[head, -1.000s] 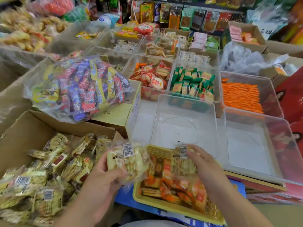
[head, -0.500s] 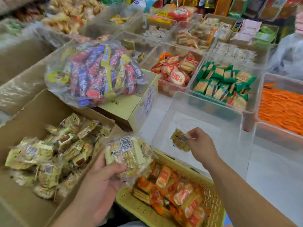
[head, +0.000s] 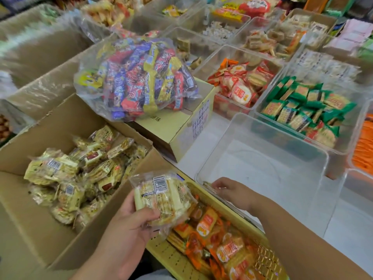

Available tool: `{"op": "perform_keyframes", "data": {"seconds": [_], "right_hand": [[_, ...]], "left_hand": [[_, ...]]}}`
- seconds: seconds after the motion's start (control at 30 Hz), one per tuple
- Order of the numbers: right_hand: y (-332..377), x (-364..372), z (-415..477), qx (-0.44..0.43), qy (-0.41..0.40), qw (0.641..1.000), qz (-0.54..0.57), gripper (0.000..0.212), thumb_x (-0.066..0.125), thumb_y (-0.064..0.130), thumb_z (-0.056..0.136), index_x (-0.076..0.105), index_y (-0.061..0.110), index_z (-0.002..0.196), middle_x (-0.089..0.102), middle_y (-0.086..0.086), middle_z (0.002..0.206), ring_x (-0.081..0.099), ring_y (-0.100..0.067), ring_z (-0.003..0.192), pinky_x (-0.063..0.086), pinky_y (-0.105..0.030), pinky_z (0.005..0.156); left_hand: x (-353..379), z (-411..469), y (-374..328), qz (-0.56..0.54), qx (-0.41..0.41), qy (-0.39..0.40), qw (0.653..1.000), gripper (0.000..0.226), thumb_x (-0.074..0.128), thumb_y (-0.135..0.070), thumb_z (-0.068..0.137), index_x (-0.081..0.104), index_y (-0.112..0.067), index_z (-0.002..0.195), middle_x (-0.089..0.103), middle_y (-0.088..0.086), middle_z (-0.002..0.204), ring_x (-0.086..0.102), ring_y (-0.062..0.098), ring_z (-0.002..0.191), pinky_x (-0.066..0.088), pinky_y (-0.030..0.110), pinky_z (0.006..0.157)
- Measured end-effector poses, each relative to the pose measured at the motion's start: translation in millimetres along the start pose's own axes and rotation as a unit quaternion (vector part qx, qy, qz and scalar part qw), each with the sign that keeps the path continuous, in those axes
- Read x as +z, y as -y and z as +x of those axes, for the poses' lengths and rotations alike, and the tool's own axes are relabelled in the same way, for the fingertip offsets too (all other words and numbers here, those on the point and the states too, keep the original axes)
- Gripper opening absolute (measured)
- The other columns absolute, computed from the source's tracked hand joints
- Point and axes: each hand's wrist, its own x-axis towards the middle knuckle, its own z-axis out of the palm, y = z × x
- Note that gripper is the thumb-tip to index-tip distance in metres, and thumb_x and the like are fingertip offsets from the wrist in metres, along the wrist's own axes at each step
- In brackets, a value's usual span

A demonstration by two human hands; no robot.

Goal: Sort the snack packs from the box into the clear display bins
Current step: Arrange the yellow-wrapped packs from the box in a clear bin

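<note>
An open cardboard box (head: 24, 229) at the left holds several yellow-gold snack packs (head: 80, 172). My left hand (head: 125, 233) grips one such pack (head: 161, 197), barcode up, above the gap between the box and a yellow basket. My right hand (head: 232, 191) lies at the near rim of a clear display bin (head: 262, 168), fingers curled. A gold sliver of a small pack (head: 205, 183) shows at its fingertips. The rest of that pack is hidden, and the bin's visible floor is bare.
A yellow basket (head: 167, 257) of orange packs sits under my hands. A clear bag of mixed candies (head: 137, 77) rests on a small carton (head: 171, 126). Behind are bins of red packs (head: 238, 87), green packs (head: 302, 112) and orange sticks (head: 363, 150).
My right hand lifted a small pack out over the clear bin, then drew back down to the bin's near rim. My left hand kept its pack and barely moved. The view tilted left.
</note>
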Motion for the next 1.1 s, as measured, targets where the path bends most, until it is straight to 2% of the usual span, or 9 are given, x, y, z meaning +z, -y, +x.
{"op": "perform_keyframes", "data": {"seconds": [0.2,0.37,0.5,0.63,0.73,0.87,0.97,1.03,1.1], "right_hand": [[1.2,1.8,2.3,0.01,0.018,1.0,0.015,0.016,0.05,0.033,0.104,0.059,0.032,0.116,0.06,0.003,0.122,0.054,-0.019,0.116,0.042,-0.028,0.087],[11.0,-5.5,-6.1,-0.002,-0.015,0.999,-0.028,0.033,0.045,0.05,0.104,0.052,0.034,0.132,0.054,0.009,0.138,0.051,-0.016,0.123,0.038,-0.032,0.098],[38.3,1.9,-47.9,-0.119,-0.115,0.986,-0.026,0.046,0.058,0.06,0.092,0.047,0.047,0.135,0.05,0.024,0.14,0.047,-0.003,0.132,0.04,-0.029,0.103],[69.4,27.0,-104.0,-0.312,-0.022,0.948,-0.052,0.093,0.078,0.072,0.068,0.029,0.061,0.147,0.013,0.035,0.16,0.017,0.009,0.147,0.028,-0.032,0.113],[73.9,47.5,-115.5,-0.365,-0.033,0.917,-0.157,0.098,0.082,0.06,0.071,0.026,0.059,0.15,-0.002,0.033,0.163,0.006,0.006,0.15,0.024,-0.028,0.115],[70.3,58.2,-118.3,-0.318,-0.086,0.942,-0.056,0.072,0.084,0.046,0.077,0.05,0.047,0.141,0.024,0.036,0.156,0.023,0.01,0.145,0.031,-0.017,0.113],[64.1,55.6,-121.0,-0.296,-0.132,0.945,0.037,0.048,0.079,0.046,0.082,0.062,0.048,0.127,0.05,0.031,0.142,0.043,0.01,0.133,0.039,-0.003,0.095],[62.7,53.8,-123.7,-0.244,-0.17,0.947,0.119,0.037,0.066,0.06,0.084,0.066,0.047,0.119,0.066,0.024,0.124,0.063,0.003,0.113,0.049,-0.013,0.085],[66.2,53.3,-126.3,-0.152,-0.157,0.929,0.298,0.047,0.058,0.072,0.085,0.07,0.036,0.112,0.077,0.006,0.107,0.074,-0.011,0.083,0.054,-0.025,0.065]], "left_hand": [[1.5,-2.4,2.7,0.01,0.008,-0.018,1.0,0.063,0.07,0.004,0.066,0.075,-0.033,0.117,0.075,0.015,0.12,0.076,0.036,0.099,0.064,0.047,0.07],[5.9,-5.2,3.8,0.023,-0.005,-0.016,1.0,0.068,0.078,0.005,0.066,0.072,-0.03,0.123,0.074,0.016,0.123,0.075,0.038,0.102,0.064,0.044,0.067],[8.3,-6.8,3.2,0.055,0.003,-0.006,0.998,0.07,0.081,0.0,0.067,0.067,-0.026,0.13,0.074,0.014,0.123,0.075,0.035,0.103,0.063,0.039,0.066],[14.8,-8.5,2.5,0.093,0.0,0.011,0.996,0.056,0.083,-0.009,0.069,0.072,-0.031,0.12,0.074,0.013,0.123,0.074,0.035,0.105,0.062,0.036,0.07],[22.3,-12.0,3.0,0.164,0.007,0.046,0.985,0.05,0.088,-0.021,0.074,0.072,-0.035,0.12,0.075,0.012,0.121,0.074,0.034,0.106,0.062,0.039,0.074],[29.6,-12.5,5.1,0.216,0.012,0.01,0.976,0.033,0.064,-0.057,0.087,0.074,-0.038,0.112,0.078,0.01,0.114,0.076,0.032,0.103,0.064,0.044,0.079],[29.7,-11.4,5.9,0.238,0.02,-0.032,0.971,0.034,0.048,-0.055,0.099,0.075,-0.034,0.101,0.079,0.011,0.105,0.077,0.031,0.096,0.064,0.042,0.073],[29.5,-11.1,6.8,0.25,0.032,-0.057,0.966,0.031,0.05,-0.048,0.103,0.074,-0.03,0.096,0.078,0.013,0.101,0.077,0.031,0.093,0.063,0.049,0.078],[29.3,-10.3,8.6,0.281,0.039,-0.069,0.956,0.021,0.058,-0.043,0.101,0.072,-0.028,0.096,0.078,0.012,0.101,0.074,0.035,0.095,0.057,0.06,0.091]]}}
